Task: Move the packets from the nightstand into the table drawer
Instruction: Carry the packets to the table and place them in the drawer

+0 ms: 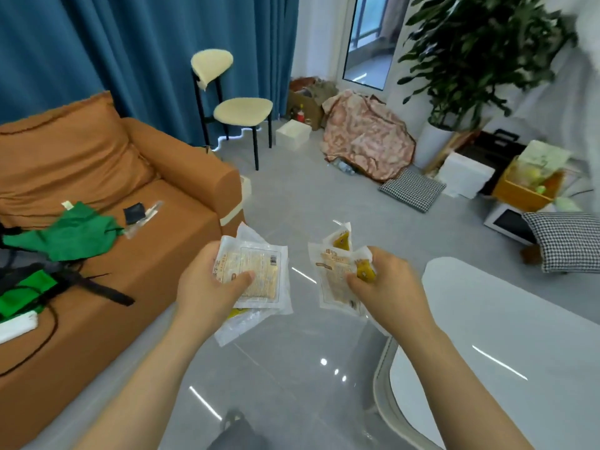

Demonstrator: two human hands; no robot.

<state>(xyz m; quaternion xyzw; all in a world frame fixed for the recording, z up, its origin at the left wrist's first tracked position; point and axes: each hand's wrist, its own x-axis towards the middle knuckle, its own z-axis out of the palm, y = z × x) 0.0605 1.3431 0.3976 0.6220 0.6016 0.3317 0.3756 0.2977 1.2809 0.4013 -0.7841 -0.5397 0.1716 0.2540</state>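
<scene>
Glossy grey floor (276, 368) spreads below me. My left hand (207, 287) grips a stack of packets (263, 274), thumb on top, long axis pointing away from me. My right hand (386, 287) pinches a fanned bunch of packets (334, 280), also pointing ahead. White table (503, 319) right, orange sofa (97, 164) left, blue curtain (130, 43) beyond.

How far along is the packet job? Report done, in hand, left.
Done: pickup. In hand: left hand grips one stack of packets, right hand grips a second bunch. Left: carry them to the white table on the right; no drawer shows, so nothing looks stowed.
</scene>
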